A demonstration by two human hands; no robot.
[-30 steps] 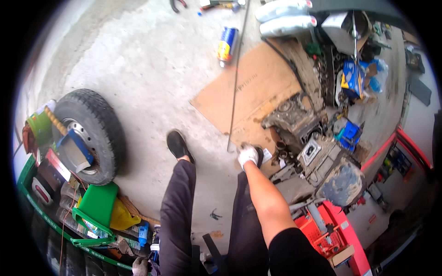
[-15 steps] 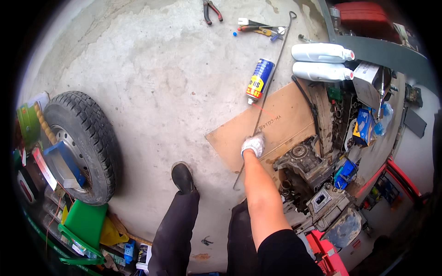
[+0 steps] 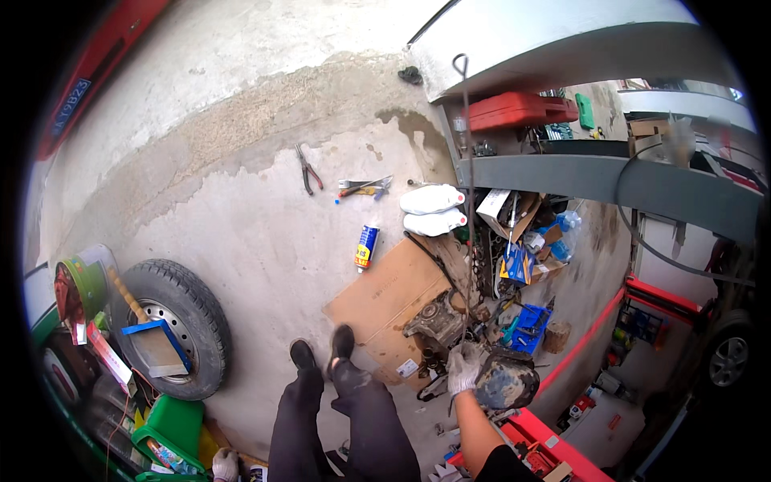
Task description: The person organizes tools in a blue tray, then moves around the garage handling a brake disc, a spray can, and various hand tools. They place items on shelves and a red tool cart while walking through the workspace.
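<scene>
at the far left a green bucket [image 3: 95, 281] with reddish-brown cloth in its mouth lies tipped beside a large tyre [image 3: 213, 321] on a steel rim; a flat blue-edged tool [image 3: 158, 349] with a wooden handle leans across that wheel; below it is a green plastic stool [image 3: 181, 422], and just to the stool's right, at the lower edge, the gloved left hand [image 3: 226, 464] is partly in view, and i cannot tell whether its fingers are spread or pressed together; farther right, up on the concrete floor [image 3: 249, 225], lie red-handled pliers [image 3: 307, 170], then a small cluster of hand tools [image 3: 365, 188] and a blue and yellow spray can [image 3: 366, 245]; the can lies near a flat sheet of cardboard [image 3: 393, 281], with a dark shoe [image 3: 343, 341] at the cardboard's lower left edge; two white bottles [image 3: 434, 210] lie side by side above the cardboard; next comes the gloved right hand [image 3: 463, 368], fingers curled round the lower part of a long metal rod [image 3: 470, 173]; the rod stands nearly vertical in view, its looped end at the top, passing in front of a grey beam [image 3: 562, 175]; greasy metal parts [image 3: 438, 323] lie beside the hand, and a blue tray [image 3: 530, 328] is farther right
</scene>
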